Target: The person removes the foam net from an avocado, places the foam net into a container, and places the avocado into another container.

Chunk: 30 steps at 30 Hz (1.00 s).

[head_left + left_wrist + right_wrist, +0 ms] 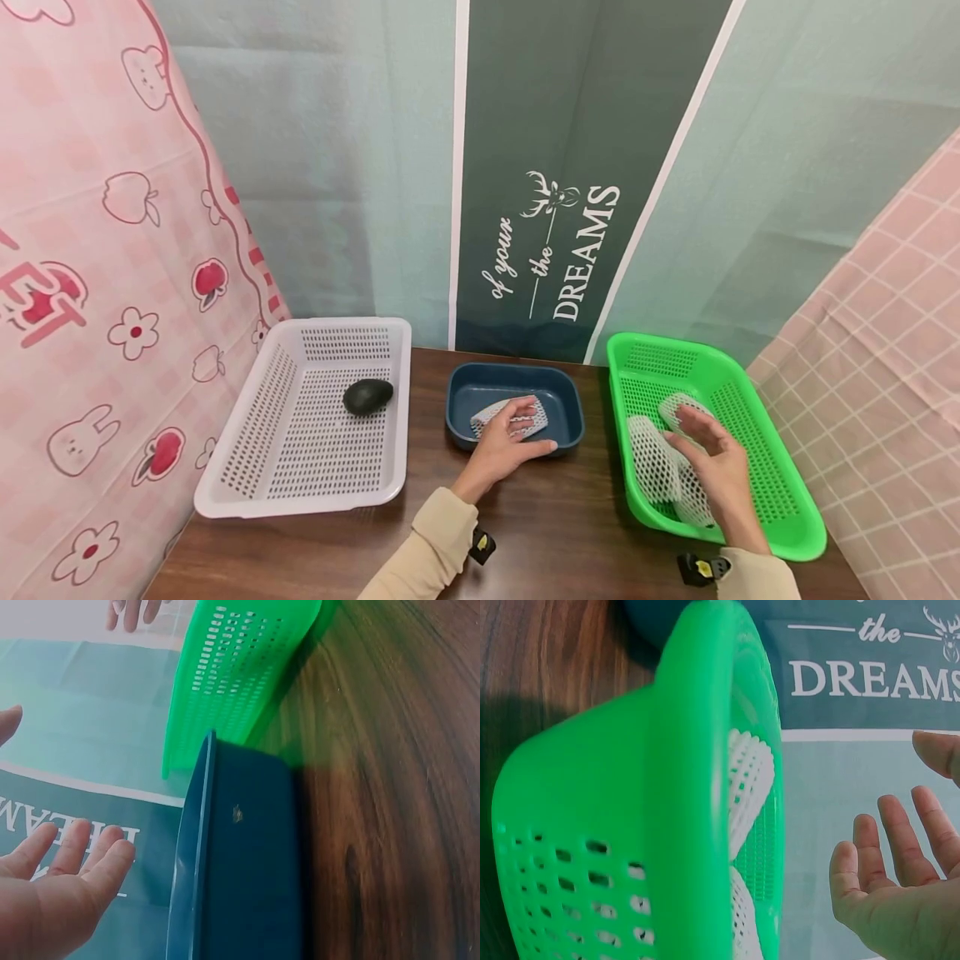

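My left hand (501, 446) hovers over a small dark blue tub (459, 383), its fingers apart and gently bent with nothing held. Under those fingers a white foam net sleeve (534, 427) lies in the tub, partly hidden by the hand. Over the green basket (806, 533) is my right hand (723, 479), fingers loosely bent and holding nothing. Several white foam net sleeves (651, 460) lie in that basket, some partly covered by the hand. Whether anything is inside the sleeves I cannot tell. Both wrist views show the hands raised above the rims, palms bare.
At the left stands a white perforated basket (206, 504) with a dark, avocado-like oval (368, 397) in it. All three containers sit on a brown wooden table (315, 550). Fabric curtains (322, 183) hang behind and at both sides.
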### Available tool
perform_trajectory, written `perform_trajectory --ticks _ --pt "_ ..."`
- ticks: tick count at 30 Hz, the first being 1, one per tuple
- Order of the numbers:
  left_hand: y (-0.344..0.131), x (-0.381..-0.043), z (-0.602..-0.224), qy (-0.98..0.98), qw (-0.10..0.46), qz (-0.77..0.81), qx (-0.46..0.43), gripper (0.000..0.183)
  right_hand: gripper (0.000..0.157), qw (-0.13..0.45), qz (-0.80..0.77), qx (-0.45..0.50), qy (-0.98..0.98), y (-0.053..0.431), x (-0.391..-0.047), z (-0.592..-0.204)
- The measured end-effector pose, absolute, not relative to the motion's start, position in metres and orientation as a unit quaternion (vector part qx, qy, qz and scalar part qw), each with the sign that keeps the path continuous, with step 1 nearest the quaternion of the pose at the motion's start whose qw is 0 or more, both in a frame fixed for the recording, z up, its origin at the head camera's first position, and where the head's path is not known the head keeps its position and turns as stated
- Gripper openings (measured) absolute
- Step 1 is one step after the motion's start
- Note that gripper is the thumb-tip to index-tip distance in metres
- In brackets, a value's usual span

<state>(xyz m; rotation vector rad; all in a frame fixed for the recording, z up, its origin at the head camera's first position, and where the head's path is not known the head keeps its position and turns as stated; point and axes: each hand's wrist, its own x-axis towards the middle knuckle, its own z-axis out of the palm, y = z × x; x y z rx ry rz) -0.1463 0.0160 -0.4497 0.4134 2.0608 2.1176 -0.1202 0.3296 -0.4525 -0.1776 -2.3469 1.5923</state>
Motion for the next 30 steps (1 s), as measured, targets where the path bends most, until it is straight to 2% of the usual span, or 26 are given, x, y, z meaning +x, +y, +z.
perform_trajectory --ticks 7,14,23,30 --pt "0.032 -0.156 -0.481 0.687 0.084 0.708 0.137 0.062 0.050 0.144 0.563 -0.065 -0.811 0.339 -0.115 -0.455" --pt "0.041 -0.150 -0.489 0.668 0.105 0.725 0.127 0.063 0.050 0.148 0.559 -0.082 -0.811 0.346 -0.111 -0.459" --pt "0.055 -0.145 -0.496 0.655 0.122 0.734 0.133 0.061 0.057 0.132 0.566 -0.169 -0.796 0.358 -0.109 -0.463" --pt "0.067 -0.141 -0.503 0.644 0.114 0.744 0.133 0.059 0.057 0.130 0.574 -0.201 -0.783 0.368 -0.105 -0.467"
